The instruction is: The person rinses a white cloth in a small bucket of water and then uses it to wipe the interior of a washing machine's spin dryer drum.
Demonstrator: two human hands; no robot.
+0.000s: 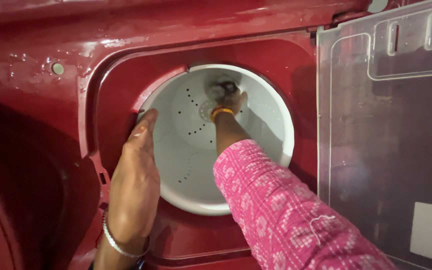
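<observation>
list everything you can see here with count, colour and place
washing machine body: one, dark red, wet, fills the frame
spin tub: one, white with small holes, centre
clear lid: one, see-through plastic, open at right
grey wad: one, blurred, deep in the tub at the right hand
bangles: silver on left wrist, orange on right wrist
pink sleeve: one, patterned, right arm
hands: left hand flat on tub rim; right hand reaching into tub

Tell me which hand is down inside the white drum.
The right hand, with the orange bangle and pink sleeve, reaches deep into the white drum and grips something dark and blurred. The left hand, with the silver bangle, only rests on the drum's rim.
</observation>
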